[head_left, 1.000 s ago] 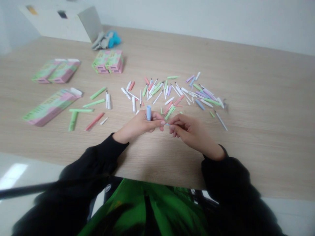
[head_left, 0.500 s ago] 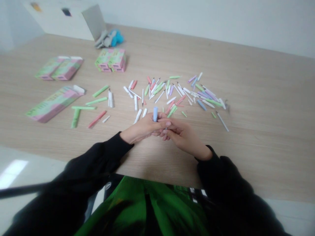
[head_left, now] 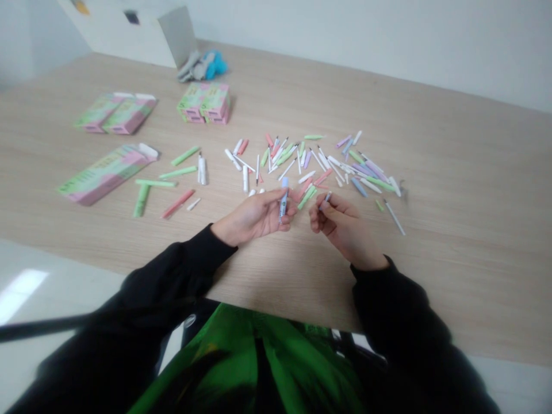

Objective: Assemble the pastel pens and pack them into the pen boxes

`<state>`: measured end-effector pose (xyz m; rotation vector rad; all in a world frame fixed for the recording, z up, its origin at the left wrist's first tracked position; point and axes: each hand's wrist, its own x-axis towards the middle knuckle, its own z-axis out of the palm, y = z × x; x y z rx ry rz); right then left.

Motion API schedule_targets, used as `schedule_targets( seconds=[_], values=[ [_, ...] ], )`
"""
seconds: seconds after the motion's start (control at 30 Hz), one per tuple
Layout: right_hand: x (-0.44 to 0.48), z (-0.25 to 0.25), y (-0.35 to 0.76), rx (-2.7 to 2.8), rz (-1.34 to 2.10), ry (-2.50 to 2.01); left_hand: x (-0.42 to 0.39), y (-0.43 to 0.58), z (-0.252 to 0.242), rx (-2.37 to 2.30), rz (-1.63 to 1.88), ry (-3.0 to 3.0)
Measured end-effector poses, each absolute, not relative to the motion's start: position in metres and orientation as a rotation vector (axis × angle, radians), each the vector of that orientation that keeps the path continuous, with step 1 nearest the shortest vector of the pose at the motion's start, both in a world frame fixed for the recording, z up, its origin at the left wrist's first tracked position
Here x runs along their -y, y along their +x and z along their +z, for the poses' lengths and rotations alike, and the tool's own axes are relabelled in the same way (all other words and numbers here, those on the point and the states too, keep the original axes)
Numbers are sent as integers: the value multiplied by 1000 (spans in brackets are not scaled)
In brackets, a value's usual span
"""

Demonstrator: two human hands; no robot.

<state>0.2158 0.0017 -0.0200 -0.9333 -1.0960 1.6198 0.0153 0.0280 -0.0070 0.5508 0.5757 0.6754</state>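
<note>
My left hand [head_left: 257, 216] is closed around a light-blue pen [head_left: 283, 204] that stands nearly upright between thumb and fingers, with a printed lower part. My right hand [head_left: 340, 224] pinches a small, thin, greyish-blue piece [head_left: 328, 196]; most of it is hidden by the fingers, and its kind is too blurred to tell. A gap separates the two hands, both just above the table. Just beyond them lie loose pen parts: green caps or barrels [head_left: 307, 197], a purple one [head_left: 307, 160], white ones and thin refills with dark tips [head_left: 287, 169].
Pink-and-green cartons [head_left: 101, 175] lie at the left, with a stack of smaller-looking boxes [head_left: 204, 103] behind. Green pieces [head_left: 141, 200] and a red one [head_left: 178, 204] rest nearby. Grey-and-blue gloves or cloth [head_left: 202, 66] sit beside a white box [head_left: 129, 31] at the back.
My hands were together around the blue pen and are now apart. My right hand has moved right with a small thin piece; my left hand keeps the pen. The view has shifted slightly.
</note>
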Motion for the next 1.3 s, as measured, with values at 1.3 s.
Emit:
schedule_targets(
  seconds=[1.3],
  values=[
    [13,-8,202,1523,991,-1037,-14,25,-25,-663,543,1680]
  ],
)
